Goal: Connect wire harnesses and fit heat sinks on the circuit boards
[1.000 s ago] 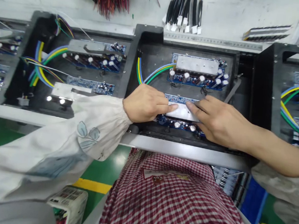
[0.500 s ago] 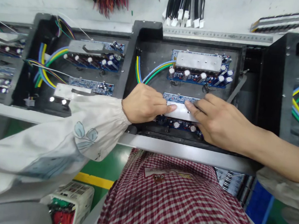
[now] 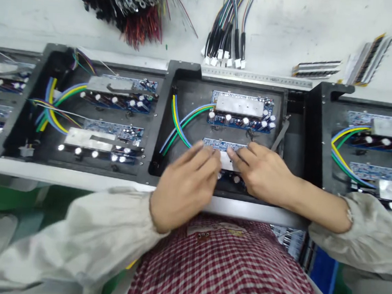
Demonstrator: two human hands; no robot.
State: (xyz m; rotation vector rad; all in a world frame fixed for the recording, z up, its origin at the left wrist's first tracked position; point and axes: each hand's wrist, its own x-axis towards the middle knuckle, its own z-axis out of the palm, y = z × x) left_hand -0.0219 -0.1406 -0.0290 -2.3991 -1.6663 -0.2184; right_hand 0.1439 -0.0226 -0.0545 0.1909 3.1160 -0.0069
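Observation:
The lower circuit board [image 3: 218,144], with a silver metal plate [image 3: 228,161] along it, sits near the front of a black housing [image 3: 283,127]. My right hand [image 3: 265,173] holds its right part, thumb and bent fingers against board and plate. My left hand [image 3: 187,187] is over its left end, fingers curled together and slightly blurred; what they hold is hidden. Blue, yellow and green wires [image 3: 178,118] run down the housing's left side and pass beneath the left fingers. An upper circuit board [image 3: 240,106] with a similar plate and capacitors lies behind.
Similar housings with boards [image 3: 122,90] stand left and right. A steel ruler [image 3: 257,77] lies along the back edge. Behind are a bundle of sleeved cables [image 3: 225,44], a pile of red and black wires [image 3: 138,18] and striped strips [image 3: 317,68]. A metal rail [image 3: 245,209] edges the front.
My left hand has drawn back from pressing the metal plate with its thumb and curled over the board's left end. My right hand stays at the board. The camera view has shifted.

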